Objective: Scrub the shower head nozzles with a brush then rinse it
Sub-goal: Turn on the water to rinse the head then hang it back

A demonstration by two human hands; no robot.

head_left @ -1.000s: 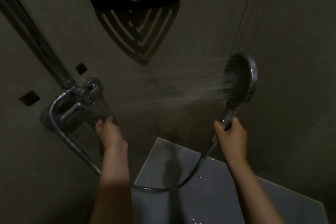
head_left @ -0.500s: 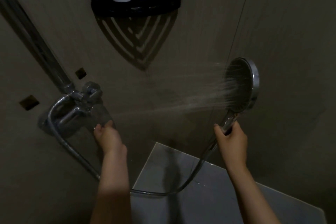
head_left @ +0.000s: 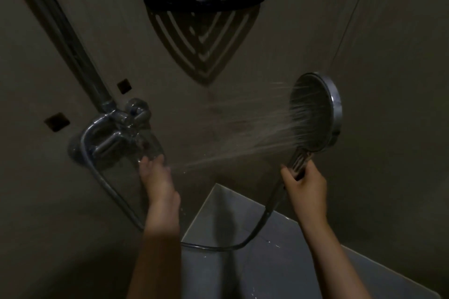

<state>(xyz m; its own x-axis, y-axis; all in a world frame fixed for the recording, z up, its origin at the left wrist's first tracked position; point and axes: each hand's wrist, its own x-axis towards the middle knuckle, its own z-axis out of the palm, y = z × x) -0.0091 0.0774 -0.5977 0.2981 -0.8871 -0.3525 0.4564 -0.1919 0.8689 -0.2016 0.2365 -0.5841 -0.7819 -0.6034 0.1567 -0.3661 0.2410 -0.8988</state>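
Water (head_left: 243,133) sprayed leftward from the shower head (head_left: 313,111) — its handle gripped in the right hand (head_left: 306,189), face upright. Left hand (head_left: 155,177) reached the mixer tap (head_left: 116,133) — grip too dim to tell.

Bare left hand (head_left: 156,178), right hand (head_left: 307,188).

One wide-angle view comes from the person's head. It faces forward and down into the corner of a shower. Both hands reach in from the lower edge and sit near the lens: the left hand (head_left: 155,177) left of centre, the right hand (head_left: 306,184) at right under the shower head (head_left: 313,114). The corner shelf (head_left: 204,0) lies farther off at the top edge.
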